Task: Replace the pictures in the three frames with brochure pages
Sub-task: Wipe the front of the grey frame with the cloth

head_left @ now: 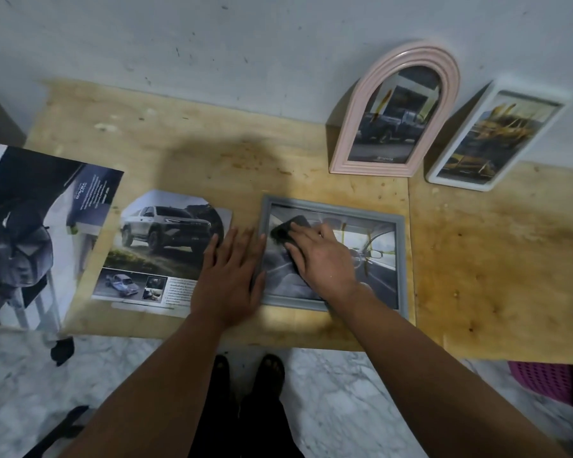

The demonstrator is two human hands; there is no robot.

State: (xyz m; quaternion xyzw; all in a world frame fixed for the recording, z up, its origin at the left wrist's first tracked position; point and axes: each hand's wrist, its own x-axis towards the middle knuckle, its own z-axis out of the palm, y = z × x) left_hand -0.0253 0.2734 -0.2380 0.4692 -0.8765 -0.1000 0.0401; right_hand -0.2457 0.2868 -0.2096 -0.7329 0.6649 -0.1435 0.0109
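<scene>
Floor: marbled grey tiles (328, 385) at 6 o'clock, with a pink perforated basket (540, 380) at 4 o'clock under the table edge; what it holds cannot be seen.
Table: pale wooden top (497, 259) against a white wall (212, 38).
Left hand: the left hand (229, 276) lies flat, fingers straight and slightly spread, on the table and the left rail of the grey frame, its outer fingers on the cut page.
Right hand: the right hand (318, 256) presses a dark cloth (286, 231) onto the glass, fingers curled over it.
Grey frame: the grey frame (401, 259) lies flat near centre and holds a brochure page showing a vehicle interior.
Cut page: a brochure page (159, 246) with a pickup truck, one part cut away, lies just at 9 o'clock of the grey frame.
Brochure: the open brochure (30, 233) lies further toward 9 o'clock, overhanging the table edge.
Pink frame: the arched pink frame (354, 127) leans on the wall at 1 o'clock, holding a dark pickup picture.
White frame: the white frame (457, 140) leans tilted at 2 o'clock, beside the pink one, holding a yellowish picture.
</scene>
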